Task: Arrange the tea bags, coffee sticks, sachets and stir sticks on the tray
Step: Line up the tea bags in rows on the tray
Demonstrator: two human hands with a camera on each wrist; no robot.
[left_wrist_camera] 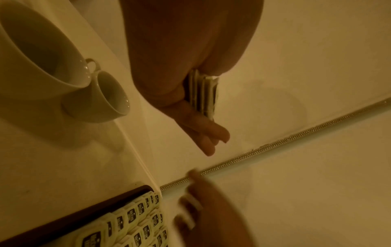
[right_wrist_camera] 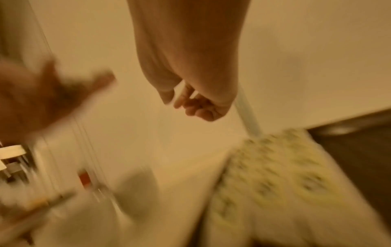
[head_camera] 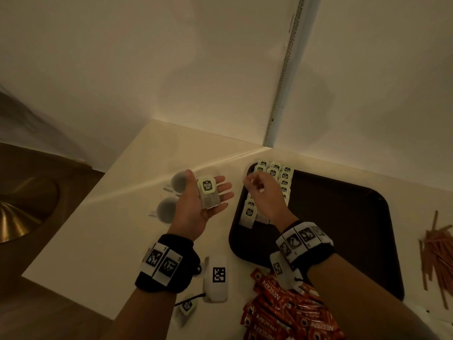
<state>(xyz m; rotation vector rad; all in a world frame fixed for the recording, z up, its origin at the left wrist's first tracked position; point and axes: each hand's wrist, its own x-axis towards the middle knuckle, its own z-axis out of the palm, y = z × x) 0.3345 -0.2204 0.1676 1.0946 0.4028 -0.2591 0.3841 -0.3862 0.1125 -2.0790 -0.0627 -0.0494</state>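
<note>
Right wrist view motion-blurred; right hand (head_camera: 263, 195) hides some tray tea bags (head_camera: 250, 213); coffee sticks (head_camera: 289, 315) cut off at bottom edge.

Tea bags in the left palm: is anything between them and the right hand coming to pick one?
Nothing visible. The tea bags lie on the left hand, uncovered. The right hand is beside them over the tray edge, with only open air between.

Cups (head_camera: 172, 197): 2. Tray (head_camera: 343, 229): 1. Hands: 2. Tea bags on tray (head_camera: 274, 182): over a dozen, exact count unclear. Coffee sticks (head_camera: 289, 312) and stir sticks (head_camera: 436, 253): heaps, uncountable.
</note>
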